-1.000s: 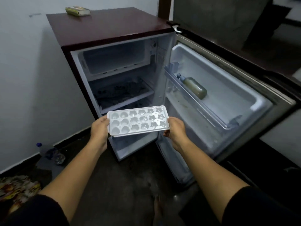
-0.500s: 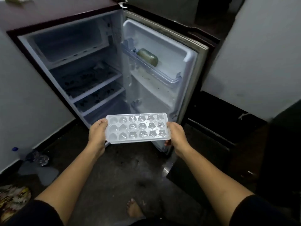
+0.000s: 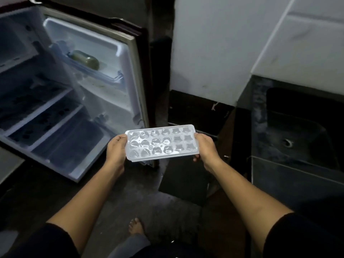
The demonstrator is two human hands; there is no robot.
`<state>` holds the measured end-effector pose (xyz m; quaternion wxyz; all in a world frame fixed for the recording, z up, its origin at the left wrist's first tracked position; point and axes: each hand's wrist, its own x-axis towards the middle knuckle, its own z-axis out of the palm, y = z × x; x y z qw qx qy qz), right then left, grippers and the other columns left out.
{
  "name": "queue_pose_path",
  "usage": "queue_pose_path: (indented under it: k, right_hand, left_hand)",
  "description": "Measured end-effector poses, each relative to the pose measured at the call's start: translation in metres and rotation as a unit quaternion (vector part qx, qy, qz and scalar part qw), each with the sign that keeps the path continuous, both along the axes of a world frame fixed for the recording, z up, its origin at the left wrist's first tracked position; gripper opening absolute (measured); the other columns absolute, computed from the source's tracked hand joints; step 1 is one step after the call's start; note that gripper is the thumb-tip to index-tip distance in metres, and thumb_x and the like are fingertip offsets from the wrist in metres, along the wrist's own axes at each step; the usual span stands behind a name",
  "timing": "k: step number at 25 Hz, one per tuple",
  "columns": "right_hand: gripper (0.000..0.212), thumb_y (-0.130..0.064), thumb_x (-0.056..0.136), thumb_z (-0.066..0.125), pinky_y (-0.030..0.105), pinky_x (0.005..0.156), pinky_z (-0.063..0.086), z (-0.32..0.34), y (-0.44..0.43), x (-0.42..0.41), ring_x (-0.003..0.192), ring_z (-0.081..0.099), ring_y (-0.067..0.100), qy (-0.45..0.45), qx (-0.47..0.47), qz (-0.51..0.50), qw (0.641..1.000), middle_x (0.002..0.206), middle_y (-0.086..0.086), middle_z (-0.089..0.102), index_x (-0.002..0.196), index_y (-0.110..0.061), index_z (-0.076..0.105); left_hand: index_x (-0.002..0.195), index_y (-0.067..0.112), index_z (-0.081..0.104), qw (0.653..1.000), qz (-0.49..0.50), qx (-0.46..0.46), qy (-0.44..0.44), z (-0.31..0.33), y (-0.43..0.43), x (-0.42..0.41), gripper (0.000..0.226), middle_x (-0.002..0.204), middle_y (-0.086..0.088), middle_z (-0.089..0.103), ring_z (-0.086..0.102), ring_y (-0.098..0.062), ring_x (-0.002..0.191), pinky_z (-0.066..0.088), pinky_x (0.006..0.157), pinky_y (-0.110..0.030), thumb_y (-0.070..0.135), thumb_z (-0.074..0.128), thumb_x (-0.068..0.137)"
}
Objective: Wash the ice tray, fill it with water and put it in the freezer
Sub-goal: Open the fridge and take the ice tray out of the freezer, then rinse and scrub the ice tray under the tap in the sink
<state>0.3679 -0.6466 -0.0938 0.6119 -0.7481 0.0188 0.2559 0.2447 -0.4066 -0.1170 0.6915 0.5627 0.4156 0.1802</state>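
Grips pinch the short ends of the white plastic ice tray [image 3: 161, 143] — left hand [image 3: 116, 149], right hand [image 3: 205, 148] — level above the floor [image 3: 149, 205] near the black sink [image 3: 305, 127]; one slack thumb could drop it.

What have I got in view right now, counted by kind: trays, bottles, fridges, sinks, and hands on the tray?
ice tray: 1
bottle: 1, on the door shelf
fridge: 1, door open
sink: 1
hands: 2, left hand and right hand, each holding a tray end
Total: 6
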Motion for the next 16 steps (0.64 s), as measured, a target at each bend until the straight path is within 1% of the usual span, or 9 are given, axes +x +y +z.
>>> queue_pose_path:
  k: [2, 4, 5, 7, 8, 10, 12, 13, 16]
  right_hand:
    - [0.033, -0.027, 0.104, 0.047, 0.027, 0.04, 0.038, 0.005, -0.028, 0.013, 0.041, 0.051, 0.008, -0.007, 0.002, -0.038, 0.999, 0.061, -0.001, 0.064, 0.098, -0.003, 0.068]
    - [0.033, -0.028, 0.103, 0.047, 0.026, 0.041, 0.038, 0.01, -0.051, 0.024, 0.043, 0.053, 0.009, -0.009, 0.0, -0.072, 0.997, 0.065, 0.001, 0.066, 0.098, -0.004, 0.069]
    - [0.034, -0.03, 0.103, 0.047, 0.026, 0.041, 0.038, 0.012, -0.061, 0.03, 0.044, 0.053, 0.009, -0.009, -0.003, -0.088, 0.996, 0.066, 0.001, 0.067, 0.1, -0.003, 0.069]
    - [0.035, -0.03, 0.103, 0.047, 0.026, 0.041, 0.037, 0.015, -0.079, 0.042, 0.045, 0.052, 0.009, -0.007, -0.007, -0.121, 0.993, 0.068, 0.001, 0.067, 0.102, -0.004, 0.07]
    - [0.035, -0.03, 0.103, 0.046, 0.026, 0.041, 0.037, 0.016, -0.087, 0.049, 0.045, 0.051, 0.01, -0.006, -0.006, -0.136, 0.991, 0.069, 0.002, 0.067, 0.103, -0.004, 0.07]
    - [0.038, -0.03, 0.103, 0.046, 0.026, 0.041, 0.036, 0.017, -0.099, 0.063, 0.046, 0.05, 0.012, -0.009, -0.002, -0.165, 0.986, 0.07, 0.004, 0.067, 0.104, -0.001, 0.07]
    - [0.039, -0.03, 0.103, 0.047, 0.025, 0.039, 0.036, 0.02, -0.107, 0.08, 0.045, 0.051, 0.012, -0.014, 0.003, -0.203, 0.979, 0.07, 0.005, 0.066, 0.102, 0.001, 0.07]
    - [0.038, -0.029, 0.103, 0.047, 0.025, 0.038, 0.037, 0.023, -0.11, 0.088, 0.043, 0.052, 0.01, -0.017, 0.006, -0.223, 0.975, 0.068, 0.004, 0.066, 0.098, 0.001, 0.07]
    - [0.032, -0.025, 0.102, 0.049, 0.025, 0.037, 0.036, 0.033, -0.114, 0.11, 0.04, 0.05, 0.01, -0.023, 0.013, -0.284, 0.958, 0.061, 0.002, 0.064, 0.088, -0.005, 0.07]
  left_hand:
    - [0.089, 0.01, 0.065, 1.0, -0.029, 0.003, -0.007, 0.009, -0.023, 0.028, 0.022, 0.068, 0.0, 0.073, 0.067, -0.019, 0.065, 0.056, 0.06, -0.03, 0.007, 0.051, 0.105]
    - [0.088, 0.014, 0.063, 0.998, -0.055, 0.0, -0.011, 0.019, -0.041, 0.055, 0.024, 0.072, -0.003, 0.071, 0.065, -0.018, 0.063, 0.054, 0.049, -0.025, 0.008, 0.049, 0.107]
    - [0.089, 0.015, 0.063, 0.997, -0.073, -0.003, -0.011, 0.023, -0.049, 0.069, 0.024, 0.077, -0.005, 0.07, 0.065, -0.02, 0.065, 0.053, 0.049, -0.026, 0.01, 0.048, 0.107]
    - [0.09, 0.014, 0.064, 0.994, -0.11, -0.004, -0.017, 0.028, -0.061, 0.098, 0.023, 0.083, -0.008, 0.07, 0.066, -0.021, 0.07, 0.055, 0.059, -0.031, 0.01, 0.049, 0.107]
    - [0.09, 0.013, 0.064, 0.991, -0.128, 0.001, -0.022, 0.03, -0.066, 0.112, 0.022, 0.084, -0.008, 0.07, 0.066, -0.02, 0.07, 0.055, 0.061, -0.031, 0.009, 0.049, 0.106]
    - [0.088, 0.011, 0.064, 0.986, -0.162, 0.01, -0.032, 0.034, -0.075, 0.14, 0.023, 0.082, -0.008, 0.07, 0.066, -0.017, 0.067, 0.056, 0.057, -0.026, 0.006, 0.049, 0.105]
    - [0.088, 0.009, 0.065, 0.978, -0.204, 0.01, -0.038, 0.039, -0.081, 0.173, 0.023, 0.084, -0.011, 0.071, 0.068, -0.019, 0.069, 0.057, 0.057, -0.027, 0.005, 0.049, 0.104]
    - [0.088, 0.009, 0.066, 0.975, -0.219, 0.011, -0.041, 0.042, -0.084, 0.189, 0.023, 0.085, -0.011, 0.071, 0.068, -0.02, 0.071, 0.058, 0.058, -0.028, 0.005, 0.049, 0.104]
    - [0.086, 0.011, 0.065, 0.963, -0.264, 0.026, -0.04, 0.052, -0.09, 0.24, 0.025, 0.08, -0.006, 0.069, 0.066, -0.017, 0.069, 0.055, 0.053, -0.022, 0.004, 0.049, 0.104]
